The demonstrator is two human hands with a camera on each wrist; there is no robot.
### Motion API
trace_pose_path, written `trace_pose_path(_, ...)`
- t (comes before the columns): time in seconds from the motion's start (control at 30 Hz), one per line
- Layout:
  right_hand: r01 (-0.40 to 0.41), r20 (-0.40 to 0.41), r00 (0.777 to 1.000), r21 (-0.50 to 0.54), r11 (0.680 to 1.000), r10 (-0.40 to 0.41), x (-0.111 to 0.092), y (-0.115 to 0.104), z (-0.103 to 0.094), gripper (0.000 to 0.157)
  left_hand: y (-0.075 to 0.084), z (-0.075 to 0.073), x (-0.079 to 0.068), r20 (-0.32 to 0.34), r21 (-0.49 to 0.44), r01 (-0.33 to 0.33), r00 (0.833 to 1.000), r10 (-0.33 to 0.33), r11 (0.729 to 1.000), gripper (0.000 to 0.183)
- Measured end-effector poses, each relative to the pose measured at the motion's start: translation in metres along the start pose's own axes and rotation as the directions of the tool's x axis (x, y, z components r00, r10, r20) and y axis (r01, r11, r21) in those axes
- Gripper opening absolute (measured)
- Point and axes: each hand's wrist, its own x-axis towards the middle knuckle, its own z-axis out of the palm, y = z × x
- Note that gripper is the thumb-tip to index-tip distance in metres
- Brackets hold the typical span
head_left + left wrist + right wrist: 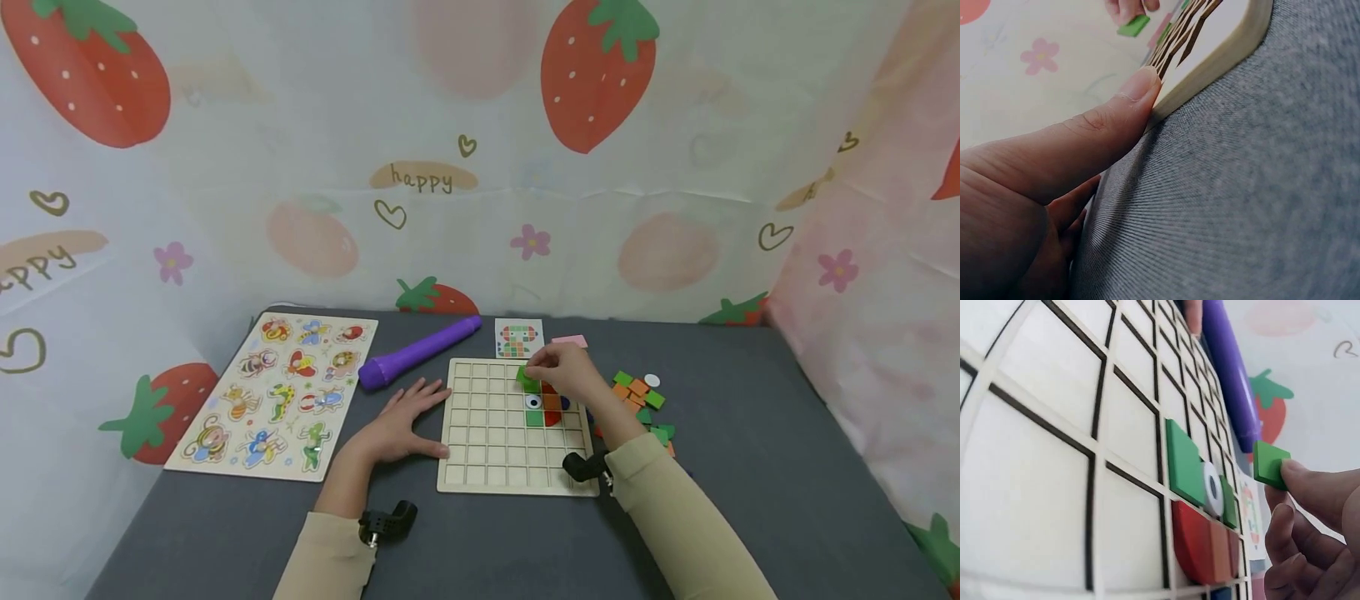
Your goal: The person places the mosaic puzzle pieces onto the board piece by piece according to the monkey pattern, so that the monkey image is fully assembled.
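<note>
A wooden grid board [480, 475] lies flat on the dark cloth-covered table. My left hand [401, 427] rests at its left side, fingers spread straight, with the thumb touching the edge. Above the board's upper part, my right hand [573, 375] pinches a light green square tile [1267, 465] between thumb and finger, clear of the surface. Tiles sit in the cells below it: a green square [534, 418], a white eye tile [533, 402], an orange square [552, 402] and a red rounded piece [552, 418]. My right hand and forearm hide some cells.
Loose green and orange tiles [639, 387] and a white round piece [652, 381] lie right of the board. A pattern card [519, 343] and a pink piece [572, 341] lie behind it. Further left are a purple microphone-shaped object [420, 352] and an insect picture board [255, 408].
</note>
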Motion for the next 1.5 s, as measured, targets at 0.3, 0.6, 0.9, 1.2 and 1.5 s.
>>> trace_pose_path(0.3, -0.008, 0.004, 1.0, -0.045, 0.999, 0.008, 0.009, -0.001, 0.014, 0.01, 0.002, -0.001, 0.0, 0.004, -0.004, -0.007, 1.0, 0.007, 1.0, 0.098)
trace_pose_path(0.6, 0.018, 0.017, 1.0, -0.101, 0.995, -0.016, 0.013, 0.0, 0.019, 0.008, 0.005, 0.0, 0.001, 0.004, -0.004, -0.008, 1.0, 0.008, 1.0, 0.098)
trace_pose_path(0.9, 0.028, 0.022, 0.999, -0.1, 0.995, -0.026, 0.01, -0.002, 0.017, 0.009, 0.004, 0.001, 0.003, 0.008, -0.005, -0.007, 1.0, 0.007, 1.0, 0.098)
trace_pose_path(1.2, 0.023, 0.0, 1.0, -0.028, 0.999, -0.023, 0.0, 0.005, 0.0, 0.013, 0.003, 0.0, 0.002, 0.007, -0.005, -0.008, 1.0, 0.008, 1.0, 0.098)
trace_pose_path(1.5, 0.045, -0.073, 0.996, -0.032, 0.998, -0.047, -0.009, 0.019, -0.016, 0.018, -0.001, 0.0, 0.001, 0.001, 0.008, 0.011, 1.0, -0.011, 1.0, 0.099)
